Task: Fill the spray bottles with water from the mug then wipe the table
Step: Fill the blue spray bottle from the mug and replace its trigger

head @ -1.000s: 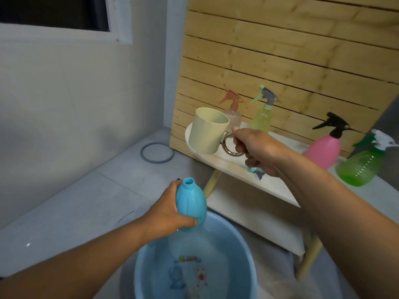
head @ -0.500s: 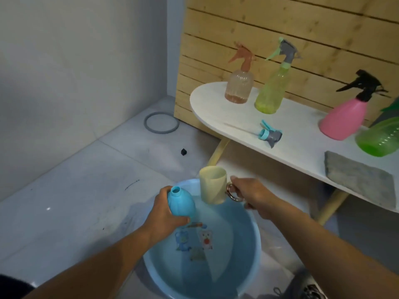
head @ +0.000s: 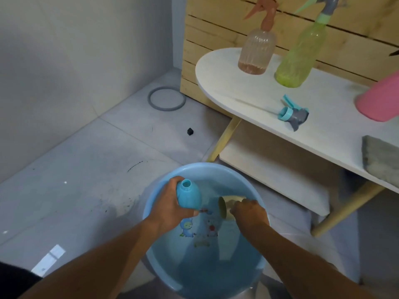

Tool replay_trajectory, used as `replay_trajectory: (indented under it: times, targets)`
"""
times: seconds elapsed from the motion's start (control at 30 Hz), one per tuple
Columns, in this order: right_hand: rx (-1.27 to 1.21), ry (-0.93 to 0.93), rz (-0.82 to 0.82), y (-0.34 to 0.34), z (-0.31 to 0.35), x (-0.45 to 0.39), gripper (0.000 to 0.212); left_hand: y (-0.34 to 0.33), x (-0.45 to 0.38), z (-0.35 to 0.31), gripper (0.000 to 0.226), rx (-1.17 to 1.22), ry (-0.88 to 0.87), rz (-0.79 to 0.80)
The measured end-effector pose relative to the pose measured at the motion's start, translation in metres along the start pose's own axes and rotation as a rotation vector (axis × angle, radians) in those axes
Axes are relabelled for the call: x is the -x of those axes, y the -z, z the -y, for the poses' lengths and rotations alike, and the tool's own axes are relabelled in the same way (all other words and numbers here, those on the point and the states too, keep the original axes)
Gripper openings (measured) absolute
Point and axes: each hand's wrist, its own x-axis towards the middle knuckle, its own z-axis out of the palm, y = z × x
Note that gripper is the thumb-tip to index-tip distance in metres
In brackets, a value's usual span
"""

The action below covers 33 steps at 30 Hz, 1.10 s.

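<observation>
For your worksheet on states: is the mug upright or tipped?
Tipped: the mug lies sideways, mouth facing left, in the basin.

A plain grey-white wall (head: pixel 75 61) fills the far left and meets a floor of large pale grey tiles (head: pixel 75 180), scuffed with dark marks and catching small bright reflections at the near left. A grey ring (head: pixel 166 98) lies on the floor near the corner, a small black object (head: pixel 190 131) just right of it. A slatted wooden panel (head: pixel 216 39) stands at the far right, behind a white rounded surface (head: pixel 226 87) on slanted pale wooden legs (head: pixel 224 139), with a white lower shelf (head: pixel 280 169).
</observation>
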Motion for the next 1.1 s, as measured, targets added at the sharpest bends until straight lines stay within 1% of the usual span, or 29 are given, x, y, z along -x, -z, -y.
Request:
replay_trajectory:
  times: [0.1, 0.2, 0.33, 0.4, 0.47, 0.53, 0.6, 0.67, 0.73, 0.87, 1.0, 1.1]
  targets:
    - [0.003, 0.017, 0.011, -0.016, 0.011, -0.005, 0.03, 0.0, -0.002, 0.001, 0.098, -0.024, 0.003, -0.016]
    - [0.005, 0.045, 0.072, -0.026, 0.022, -0.007, 0.031, 0.0, -0.002, 0.004, 0.097, -0.049, 0.009, -0.016]
    - [-0.07, 0.058, 0.107, -0.029, 0.029, -0.009, 0.036, 0.004, 0.0, 0.005, 0.096, -0.087, 0.015, -0.028]
    - [-0.2, 0.038, 0.106, -0.027, 0.027, -0.011, 0.032, 0.005, 0.0, 0.005, 0.097, -0.107, 0.013, -0.025]
    - [-0.441, -0.036, 0.121, -0.025, 0.021, -0.014, 0.027, 0.007, 0.001, 0.006, 0.097, -0.12, 0.01, -0.017]
    - [-0.711, -0.119, 0.155, -0.025, 0.013, -0.015, 0.03, 0.009, 0.003, 0.005, 0.096, -0.129, 0.006, -0.011]
    - [-0.926, -0.183, 0.188, -0.021, 0.009, -0.01, 0.032, 0.013, 0.005, 0.003, 0.096, -0.129, 0.01, -0.013]
    - [-1.084, -0.252, 0.179, -0.016, 0.008, 0.001, 0.028, 0.019, 0.006, -0.002, 0.095, -0.127, 0.009, -0.02]
    - [-1.167, -0.289, 0.146, -0.011, 0.006, 0.01, 0.027, 0.026, 0.006, -0.008, 0.092, -0.12, 0.004, -0.034]
    - [-1.283, -0.255, 0.118, 0.023, -0.001, 0.032, 0.024, 0.045, 0.005, -0.031, 0.089, -0.109, -0.035, -0.054]
    - [-1.338, -0.177, 0.023, 0.073, -0.011, 0.045, 0.02, 0.068, 0.003, -0.067, 0.092, -0.145, -0.092, -0.04]
    - [-1.346, -0.093, -0.055, 0.123, -0.018, 0.063, 0.024, 0.086, 0.003, -0.1, 0.095, -0.193, -0.13, 0.002]
